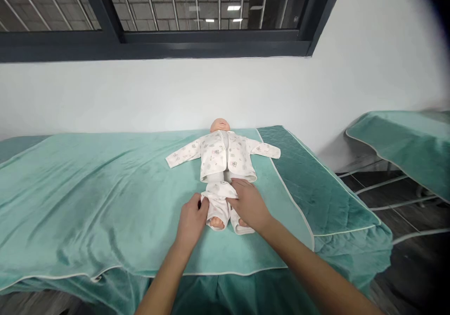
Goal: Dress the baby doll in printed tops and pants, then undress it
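Note:
A baby doll point(220, 124) lies on its back, head toward the wall. It wears a white printed jacket point(213, 153), with both sleeves spread wide and the front parted. White printed baby pants point(218, 206) are around the doll's lower legs, and its feet show at the leg openings. My left hand point(194, 214) pinches the fabric at the pants' left side. On the other side, my right hand point(249, 203) grips the pants near the waistband, its fingertips partly hidden behind cloth. The doll's thighs are bare below the jacket hem.
A light green blanket point(77, 183) covers the bed, over a darker quilted cover point(302, 179) at the right. Behind stands a white wall point(140, 94) under a dark-framed window point(211, 43). Another green-covered bed point(408, 141) with metal bars is at the right.

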The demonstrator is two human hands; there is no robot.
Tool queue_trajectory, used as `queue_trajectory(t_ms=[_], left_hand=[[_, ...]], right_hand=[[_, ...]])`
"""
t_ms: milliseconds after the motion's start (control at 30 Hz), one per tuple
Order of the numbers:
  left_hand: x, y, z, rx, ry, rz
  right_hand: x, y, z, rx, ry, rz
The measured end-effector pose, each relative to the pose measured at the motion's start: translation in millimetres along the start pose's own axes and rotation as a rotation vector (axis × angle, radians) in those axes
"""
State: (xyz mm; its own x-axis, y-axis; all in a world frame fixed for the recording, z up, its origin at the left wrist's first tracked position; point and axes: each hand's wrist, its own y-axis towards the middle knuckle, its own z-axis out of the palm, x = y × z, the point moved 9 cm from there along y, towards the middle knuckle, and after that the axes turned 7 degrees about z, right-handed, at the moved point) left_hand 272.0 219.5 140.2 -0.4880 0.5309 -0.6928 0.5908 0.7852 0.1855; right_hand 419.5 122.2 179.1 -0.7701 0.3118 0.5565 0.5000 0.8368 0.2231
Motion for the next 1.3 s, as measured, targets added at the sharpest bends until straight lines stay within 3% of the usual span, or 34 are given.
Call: queue_trajectory(t_ms=[133,233,333,533,833,967,1100,1200,1300], left_hand=[[-2,-22,11.3,-0.041,0.332,0.051],[-4,-33,19.7,-0.071,0.404,0.066],[-4,-28,17.0,-0.099,0.416,0.02],[-7,-1,6.8,-0.133,0.307,-0.034],[5,-12,6.0,-0.258,0.238,-0.036],[7,-8,2.9,-0.268,0.242,-0.08],[16,-3,-0.9,-0.257,0.093,-0.188],[17,0,-4.4,-0.246,-0.172,-0.136],[18,10,-14.3,-0.264,-0.433,-0.088]], right_hand=[[0,4,0,-0.03,-0.068,-0.014],[0,11,-1,-0.037,-0.09,-0.034],[0,16,-4,0.027,-0.017,-0.089],[3,7,-9,0.293,0.198,-0.245],[-5,16,0,0.078,0.059,-0.08],[-3,9,0,0.048,0.114,-0.064],[-4,-5,-8,0.033,0.307,-0.127],[-16,-12,-13,0.062,0.534,-0.166],[-42,-11,-25,-0.068,0.664,-0.11]])
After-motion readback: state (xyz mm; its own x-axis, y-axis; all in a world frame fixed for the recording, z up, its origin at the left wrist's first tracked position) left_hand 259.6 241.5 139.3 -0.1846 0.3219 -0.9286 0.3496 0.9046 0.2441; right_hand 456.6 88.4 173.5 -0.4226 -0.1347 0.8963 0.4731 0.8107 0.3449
